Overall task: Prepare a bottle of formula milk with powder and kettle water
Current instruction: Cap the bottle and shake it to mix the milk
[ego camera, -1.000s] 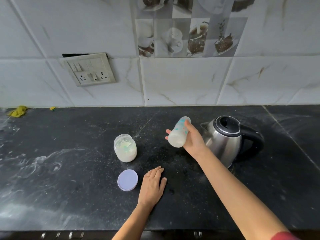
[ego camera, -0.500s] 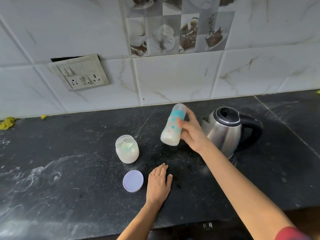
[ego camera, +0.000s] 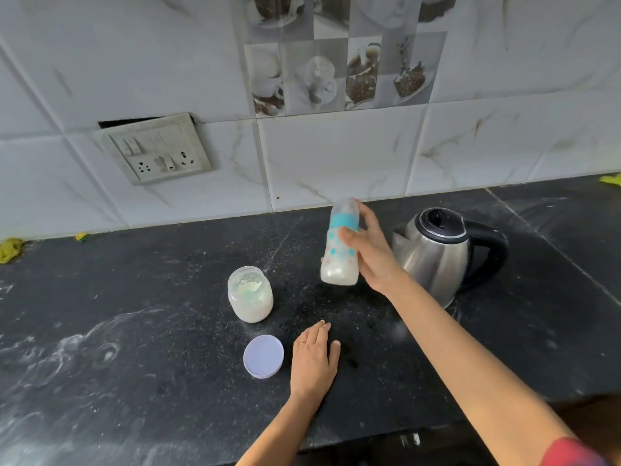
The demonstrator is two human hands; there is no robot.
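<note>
Head view: right hand (ego camera: 373, 260) grips translucent cylindrical bottle (ego camera: 339, 255).

Shiny steel kettle (ego camera: 433, 260), speckled stone counter (ego camera: 134, 314)

My left hand (ego camera: 314, 359) wears a thin ring (ego camera: 302, 342) on one finger. My right arm (ego camera: 470, 358) is bare up to a red sleeve (ego camera: 568, 454), at the frame's lower right.

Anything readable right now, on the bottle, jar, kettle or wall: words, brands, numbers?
None readable.
On the bottle: teal band and coloured shapes only; any scale marks too blurred.
On the jar: no label.
On the kettle: no brand showing.
On the switch plate: no lettering legible.
On the tiles: cup pictures, no words.
</note>
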